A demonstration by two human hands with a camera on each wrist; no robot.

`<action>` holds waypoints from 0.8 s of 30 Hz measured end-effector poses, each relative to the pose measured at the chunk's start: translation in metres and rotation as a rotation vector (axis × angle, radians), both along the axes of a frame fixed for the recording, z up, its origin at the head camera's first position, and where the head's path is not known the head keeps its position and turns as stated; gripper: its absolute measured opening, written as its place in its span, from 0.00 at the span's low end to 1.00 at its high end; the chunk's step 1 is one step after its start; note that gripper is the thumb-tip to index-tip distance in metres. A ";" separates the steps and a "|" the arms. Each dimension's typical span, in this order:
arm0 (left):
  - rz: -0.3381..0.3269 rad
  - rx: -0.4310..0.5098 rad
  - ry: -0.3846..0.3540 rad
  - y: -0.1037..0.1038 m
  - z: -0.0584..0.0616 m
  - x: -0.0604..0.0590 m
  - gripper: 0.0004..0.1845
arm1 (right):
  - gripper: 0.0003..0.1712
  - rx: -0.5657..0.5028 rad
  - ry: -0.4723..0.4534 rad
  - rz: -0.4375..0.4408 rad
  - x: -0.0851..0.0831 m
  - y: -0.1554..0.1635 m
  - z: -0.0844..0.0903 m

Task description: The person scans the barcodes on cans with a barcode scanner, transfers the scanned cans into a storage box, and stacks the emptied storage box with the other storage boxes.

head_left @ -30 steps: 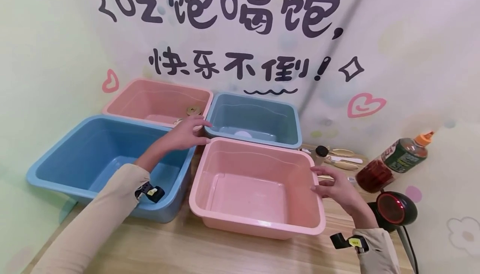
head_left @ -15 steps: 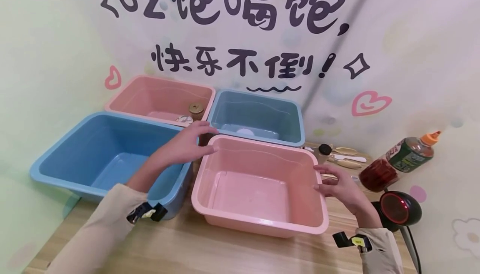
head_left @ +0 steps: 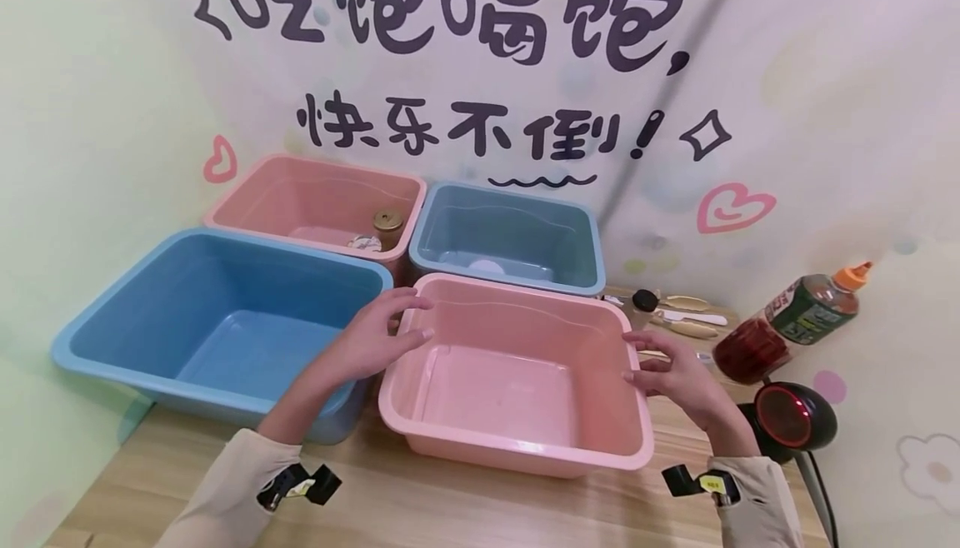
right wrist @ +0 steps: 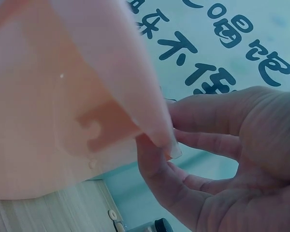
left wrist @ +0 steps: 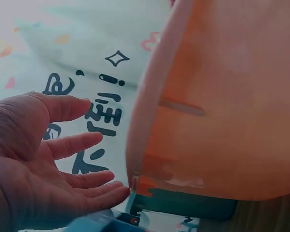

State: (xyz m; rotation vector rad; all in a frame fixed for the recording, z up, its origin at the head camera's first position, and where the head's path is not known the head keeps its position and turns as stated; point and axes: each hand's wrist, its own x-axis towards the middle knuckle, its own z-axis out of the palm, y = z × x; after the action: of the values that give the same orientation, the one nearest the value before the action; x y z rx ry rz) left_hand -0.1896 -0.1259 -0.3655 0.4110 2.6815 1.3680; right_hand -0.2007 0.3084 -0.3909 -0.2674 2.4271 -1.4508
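A pink basin [head_left: 498, 398] stands on the table in front of me. My right hand [head_left: 678, 373] pinches its right rim; the right wrist view shows the thumb and fingers of that hand [right wrist: 241, 154] on both sides of the rim of the basin [right wrist: 48, 111]. By the left rim is my left hand [head_left: 378, 336], its fingers spread and nothing in them. In the left wrist view the palm of the left hand [left wrist: 48, 164] faces the basin [left wrist: 232, 106]; whether a fingertip touches the rim I cannot tell.
A large blue basin [head_left: 262, 348] stands left. Behind are a pink basin [head_left: 315, 198] with a gold-lidded can [head_left: 388, 227] and a white item [head_left: 365, 243], and a smaller blue basin [head_left: 513, 236]. Right are a black-capped bottle [head_left: 643, 306], cutlery [head_left: 693, 317], a sauce bottle [head_left: 795, 323] and a black device [head_left: 791, 419].
My left hand has drawn back from beside the rear pink basin to the front pink basin's left rim, uncovering the can. The right hand has stayed on the right rim.
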 end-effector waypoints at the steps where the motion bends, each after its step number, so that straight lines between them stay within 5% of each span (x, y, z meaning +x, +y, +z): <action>1: 0.001 -0.001 -0.006 0.000 -0.002 -0.001 0.24 | 0.37 0.004 -0.004 0.000 0.000 0.000 0.000; 24: 0.021 -0.046 -0.015 0.000 -0.014 -0.020 0.25 | 0.37 0.002 -0.027 -0.024 0.000 0.001 -0.001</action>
State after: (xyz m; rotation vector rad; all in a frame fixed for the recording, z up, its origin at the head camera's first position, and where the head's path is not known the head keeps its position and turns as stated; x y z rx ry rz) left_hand -0.2100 -0.1256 -0.3797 0.3676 2.7076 1.3067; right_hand -0.2010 0.3091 -0.3915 -0.2170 2.4182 -1.4531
